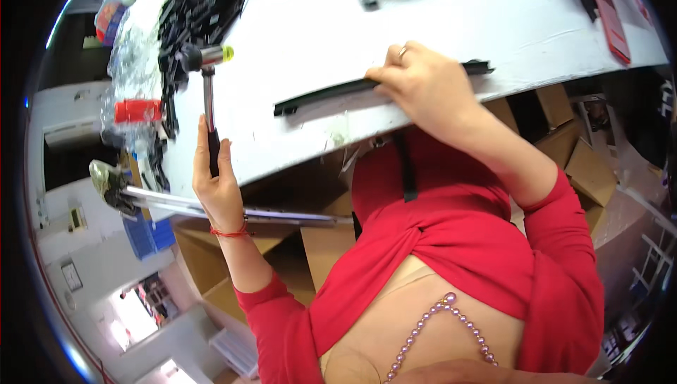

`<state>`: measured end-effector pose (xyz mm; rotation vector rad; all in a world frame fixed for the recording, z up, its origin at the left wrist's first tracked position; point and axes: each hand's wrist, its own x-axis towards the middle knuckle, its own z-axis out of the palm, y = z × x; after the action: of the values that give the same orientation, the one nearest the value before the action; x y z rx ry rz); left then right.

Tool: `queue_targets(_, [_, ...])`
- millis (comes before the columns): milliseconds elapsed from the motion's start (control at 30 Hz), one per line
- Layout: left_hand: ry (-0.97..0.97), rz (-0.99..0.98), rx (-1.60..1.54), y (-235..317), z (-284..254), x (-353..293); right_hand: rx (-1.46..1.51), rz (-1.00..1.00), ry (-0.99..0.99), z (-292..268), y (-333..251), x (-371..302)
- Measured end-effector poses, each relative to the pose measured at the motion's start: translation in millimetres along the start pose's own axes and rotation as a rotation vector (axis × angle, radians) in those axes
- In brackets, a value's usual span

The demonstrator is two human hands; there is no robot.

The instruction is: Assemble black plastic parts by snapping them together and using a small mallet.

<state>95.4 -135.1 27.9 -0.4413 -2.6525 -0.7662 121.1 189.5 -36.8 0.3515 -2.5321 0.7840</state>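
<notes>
Bright, very bright here, and the white tabletop [317, 24] is glaring, almost washed out! A soft grey shadow sits beside the black strip [324, 95], and there's a pale gleam on the hammer [209, 95]. Down below the table, deep shade among the cardboard boxes [328, 253]. Over on the left, the doorway [134, 317] blazes blank white. Straight lines bow hard toward the rim, bluish streaks flare there, the corners fall black, and the far clutter goes soft.
</notes>
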Motion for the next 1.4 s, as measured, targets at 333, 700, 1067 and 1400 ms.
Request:
queue_targets(333, [0.109, 0.116, 0.58, -33.8, 40.3, -1.6, -0.226, 0.055, 0.338, -64.7, 57.7, 20.0])
queue_targets(700, [0.062, 0.031, 0.276, -27.9, 77.0, -11.9, -0.957, -0.096, 0.403, -163.0, 212.2, 169.8])
queue_targets(1067, [0.085, 0.003, 0.208, -22.1, 79.6, -14.0, -0.735, 0.301, 0.109, -35.3, 227.1, 188.8])
queue_targets(1400, [0.11, -0.002, 0.212, -22.1, 79.1, -12.2, -0.401, 0.386, -0.091, -15.8, 214.8, 203.9])
